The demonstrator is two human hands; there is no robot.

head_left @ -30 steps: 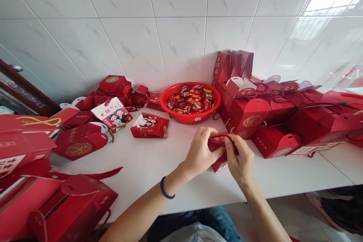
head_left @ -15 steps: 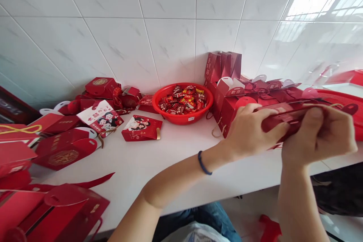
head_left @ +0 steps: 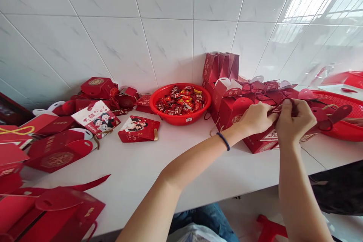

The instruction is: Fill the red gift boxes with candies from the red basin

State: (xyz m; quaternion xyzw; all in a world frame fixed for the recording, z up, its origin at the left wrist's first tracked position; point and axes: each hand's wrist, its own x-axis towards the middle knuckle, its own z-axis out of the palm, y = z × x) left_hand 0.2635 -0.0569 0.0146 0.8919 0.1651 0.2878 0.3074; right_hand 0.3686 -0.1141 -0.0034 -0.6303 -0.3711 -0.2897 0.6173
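Observation:
My left hand [head_left: 259, 118] and my right hand [head_left: 296, 120] are close together at the right, over the top of a red gift box [head_left: 256, 144] with gold-and-white lettering. The fingers of both hands are pinched at its upper edge. The exact part between the fingertips, flap or cord, is hidden. This box stands at the front of a cluster of similar red boxes [head_left: 225, 100], some with round handle flaps upright. A dark blue band circles my left wrist.
A red plastic bowl [head_left: 181, 120] of wrapped candies stands against the tiled wall. Flat red boxes with cartoon couples [head_left: 138, 130] and more red gift boxes [head_left: 56, 151] fill the left. A red mesh basket [head_left: 346, 132] is at far right, a red stool [head_left: 269, 228] below.
Both hands have moved left and slightly closer together, from holding a red box piece up in front to pinching at the box's top. The front box shows more fully on the table.

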